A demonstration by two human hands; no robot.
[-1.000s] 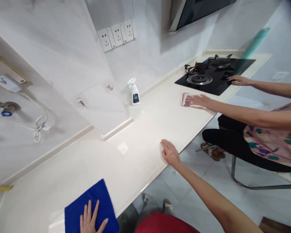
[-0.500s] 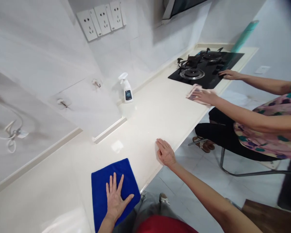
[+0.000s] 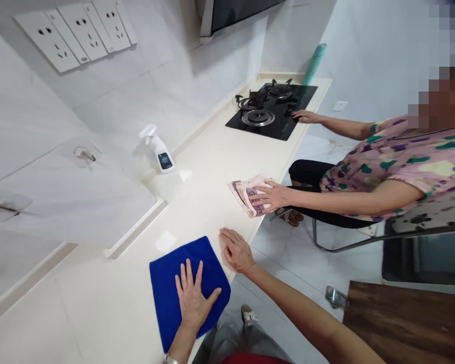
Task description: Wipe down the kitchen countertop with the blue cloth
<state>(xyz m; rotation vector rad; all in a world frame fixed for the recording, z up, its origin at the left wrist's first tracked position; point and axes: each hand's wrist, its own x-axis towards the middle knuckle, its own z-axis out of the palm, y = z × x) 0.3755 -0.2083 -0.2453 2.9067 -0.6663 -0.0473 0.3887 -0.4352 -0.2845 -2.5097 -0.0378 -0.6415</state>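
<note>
Nearest to us, at the bottom, we notice a red garment point(image 3: 256, 359), and to its left a wristband point(image 3: 170, 359) on the person's left wrist. The left hand point(image 3: 195, 303) lies flat upon a blue cloth point(image 3: 163, 298); its fingers are spread wide and it does not grip, as palm and fingers only rest on the fabric. This blue cloth is spread out on the pale counter point(image 3: 98, 303), at the front edge of it. Just beside the cloth, on its right, we find the right hand point(image 3: 238, 255): it is loose, with fingers close together and slightly bent, and it rests on the same counter near the edge.

A little farther, we see a co-worker point(image 3: 356, 202) in a patterned shirt point(image 3: 387, 156), seated on a chair point(image 3: 420, 216). The co-worker's nearer hand point(image 3: 271, 197) is laid over a pink cloth point(image 3: 246, 194) on the counter; whether its fingers clasp the fabric, we cannot tell. Near the wall, a white spray bottle point(image 3: 164, 155) stands on the counter. Beyond it we observe the black gas hob point(image 3: 278, 121), with the co-worker's farther hand point(image 3: 307, 116) at its front side. Farthest, a green tube point(image 3: 314, 64) stands slanting by the hob.
</note>
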